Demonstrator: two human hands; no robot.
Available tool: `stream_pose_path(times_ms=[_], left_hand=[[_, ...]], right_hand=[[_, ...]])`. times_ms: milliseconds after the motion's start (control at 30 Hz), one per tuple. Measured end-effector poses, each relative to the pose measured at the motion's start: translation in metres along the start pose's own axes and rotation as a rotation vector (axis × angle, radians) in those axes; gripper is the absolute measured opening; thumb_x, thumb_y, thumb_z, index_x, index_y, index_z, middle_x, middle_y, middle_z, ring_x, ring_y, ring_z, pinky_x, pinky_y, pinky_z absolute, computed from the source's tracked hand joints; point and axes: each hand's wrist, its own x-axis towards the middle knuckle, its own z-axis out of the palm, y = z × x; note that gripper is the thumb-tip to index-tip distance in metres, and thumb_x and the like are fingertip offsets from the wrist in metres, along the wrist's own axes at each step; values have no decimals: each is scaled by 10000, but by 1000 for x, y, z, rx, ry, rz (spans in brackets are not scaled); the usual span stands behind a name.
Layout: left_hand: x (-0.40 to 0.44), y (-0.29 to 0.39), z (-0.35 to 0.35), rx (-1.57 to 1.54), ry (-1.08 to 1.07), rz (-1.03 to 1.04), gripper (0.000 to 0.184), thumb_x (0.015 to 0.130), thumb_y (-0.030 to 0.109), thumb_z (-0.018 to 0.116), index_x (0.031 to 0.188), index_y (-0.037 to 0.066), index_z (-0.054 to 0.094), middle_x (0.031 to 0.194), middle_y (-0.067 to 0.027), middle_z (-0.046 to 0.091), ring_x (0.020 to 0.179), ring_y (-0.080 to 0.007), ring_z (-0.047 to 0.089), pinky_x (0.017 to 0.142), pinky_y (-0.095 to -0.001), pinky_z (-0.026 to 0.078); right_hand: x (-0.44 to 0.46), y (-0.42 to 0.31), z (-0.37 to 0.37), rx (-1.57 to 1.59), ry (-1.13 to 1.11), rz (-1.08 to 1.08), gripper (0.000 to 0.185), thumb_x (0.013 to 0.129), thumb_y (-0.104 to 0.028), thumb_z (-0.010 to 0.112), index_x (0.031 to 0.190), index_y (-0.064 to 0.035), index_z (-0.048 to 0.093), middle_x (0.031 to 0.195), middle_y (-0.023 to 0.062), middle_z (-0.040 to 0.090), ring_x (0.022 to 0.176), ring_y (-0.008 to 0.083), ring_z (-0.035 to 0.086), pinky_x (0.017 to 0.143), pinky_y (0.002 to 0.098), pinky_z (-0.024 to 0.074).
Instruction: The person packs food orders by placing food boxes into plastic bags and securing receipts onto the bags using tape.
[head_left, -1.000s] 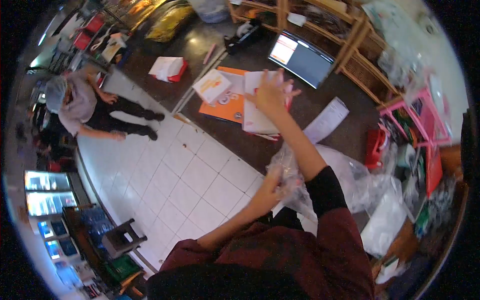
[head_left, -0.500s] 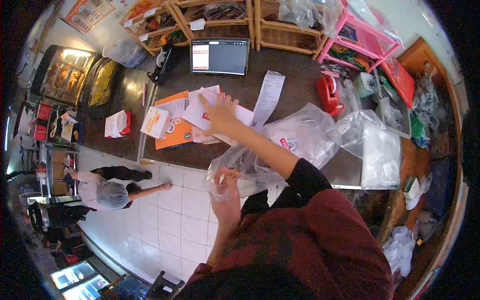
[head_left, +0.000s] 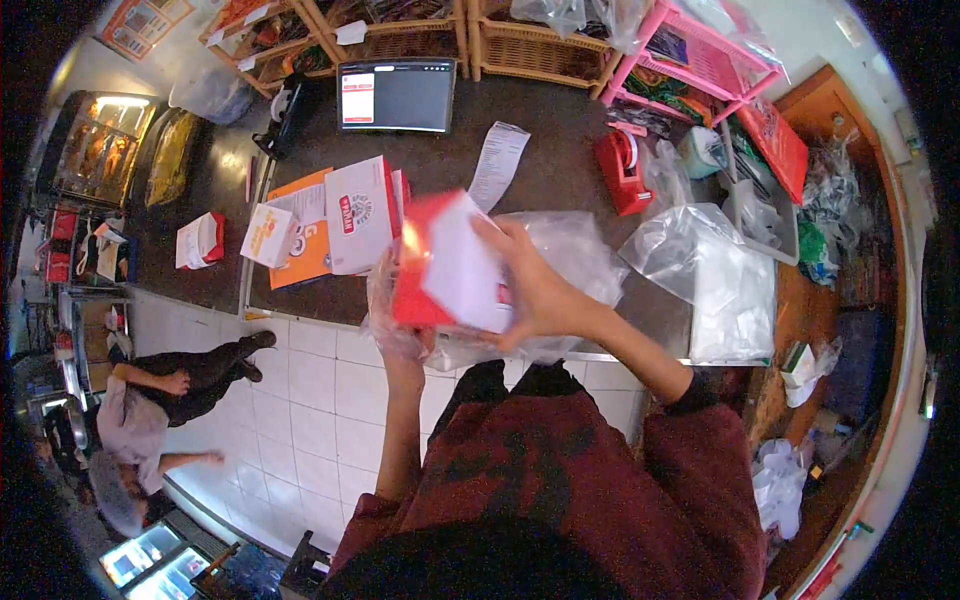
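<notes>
A red and white paper food box [head_left: 455, 265], slightly blurred, is tilted above the counter's front edge. My right hand [head_left: 545, 290] is closed around its right side. My left hand [head_left: 403, 345] is low at the box's left side, closed on the rim of a clear plastic bag [head_left: 575, 250]. The box and film partly hide its fingers. The bag spreads behind and right of the box. Left of the box, another white box with a red logo [head_left: 360, 215] lies on an orange printed sheet [head_left: 300, 262], beside a smaller white and orange box [head_left: 268, 235].
Behind lie a paper receipt [head_left: 498, 165] and a tablet screen [head_left: 397, 97]. A red tape dispenser [head_left: 624, 175] and a stack of clear bags [head_left: 735, 310] are at the right. Another red and white box [head_left: 201, 241] sits far left. A co-worker [head_left: 140, 420] is beyond the counter's left.
My right hand has left the pile with the red and white box and moved right. My left hand has risen with the bag's rim to the box. The co-worker has shifted position.
</notes>
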Motion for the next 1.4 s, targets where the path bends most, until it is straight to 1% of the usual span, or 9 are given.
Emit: stream_pose_path(times_ms=[100,233,600,667,733,833,1067,1200,1400], left_hand=[[-1,15,17,-261,-253,-80,556,773,240,507,1256,1,370,1286,-188,365,1096,-238,441,849,-322,401],[-42,21,78,-172,-547,-32,531,820,257,466,1261,-21,364,1300,-219,350,1141,-248,414,882,-352,373],[-4,52,95,-357,-371,-367,150,781,120,515,865,-3,504,682,-55,501,643,-115,488,593,-253,420],[-3,56,88,-203,-338,-8,209,794,148,512,951,11,498,652,-55,522,608,-121,509,559,-250,422],[-3,56,82,15,-238,383,280,812,180,499,1048,29,484,640,-56,544,572,-124,530,520,-247,429],[-22,52,73,-360,-414,-181,348,860,297,461,1083,34,503,629,-48,532,506,-111,514,466,-233,425],[-34,65,77,-674,-607,-462,469,924,380,280,1199,25,415,658,-48,528,670,-127,493,645,-265,391],[-34,59,66,-482,-509,-343,515,904,439,313,1172,18,436,711,-52,539,681,-135,468,686,-278,379],[-50,28,29,-135,-435,-306,303,881,297,482,916,16,591,616,-42,546,693,-131,488,687,-297,407]], right_hand=[[-66,32,-11,-196,-139,377,1102,437,-315,796,1358,-243,196,1179,281,329,1067,461,370,927,464,319],[-99,30,-50,-467,-219,710,1017,447,-280,785,1330,-283,280,1129,265,366,1041,443,398,920,444,338],[-128,47,-76,90,-471,439,989,539,-426,713,1364,-192,220,1087,214,439,996,356,437,908,416,330],[-144,77,-70,-34,-458,528,984,555,-436,715,1362,-167,220,1086,222,460,1018,377,441,891,433,344],[-148,93,-68,-566,-99,496,981,559,-470,714,1358,-178,227,1121,250,443,1035,406,435,887,449,349],[-134,107,-64,-537,265,931,954,564,-487,710,1352,-227,238,1150,301,405,1083,456,383,891,498,335],[-126,131,-21,-860,13,830,747,724,-514,566,1349,-336,198,1268,307,244,1116,477,332,842,543,364],[-52,62,-56,-791,-145,878,269,815,-309,496,924,-101,626,856,215,592,810,341,593,708,454,465],[129,77,47,-373,376,238,334,826,-308,481,751,10,549,775,207,561,737,353,561,648,422,469]])
